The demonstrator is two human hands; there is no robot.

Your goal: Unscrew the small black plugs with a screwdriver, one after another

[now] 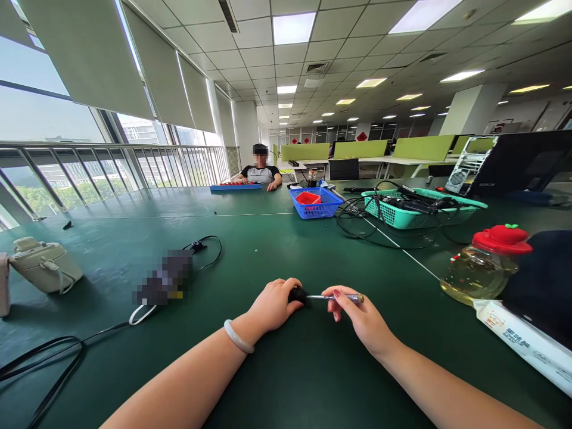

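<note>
My left hand (273,307), with a pale bangle (238,338) on its wrist, is closed around a small black rounded object (298,295) low over the green table. The fingers cover much of this object, so its kind is unclear. My right hand (357,313) pinches a slim screwdriver (358,298) between thumb and fingers. Its metal shaft lies level and points left, with the tip meeting the right side of the black object. Whether the tip sits inside it or only touches it, I cannot tell.
On the green table (250,238) stand a blue basket (328,210), a teal basket (400,221) of cables, a red-lidded bottle (480,277), a wipes pack (522,339) and a beige case (47,265). A cable (60,357) runs left. Another person (260,173) sits across.
</note>
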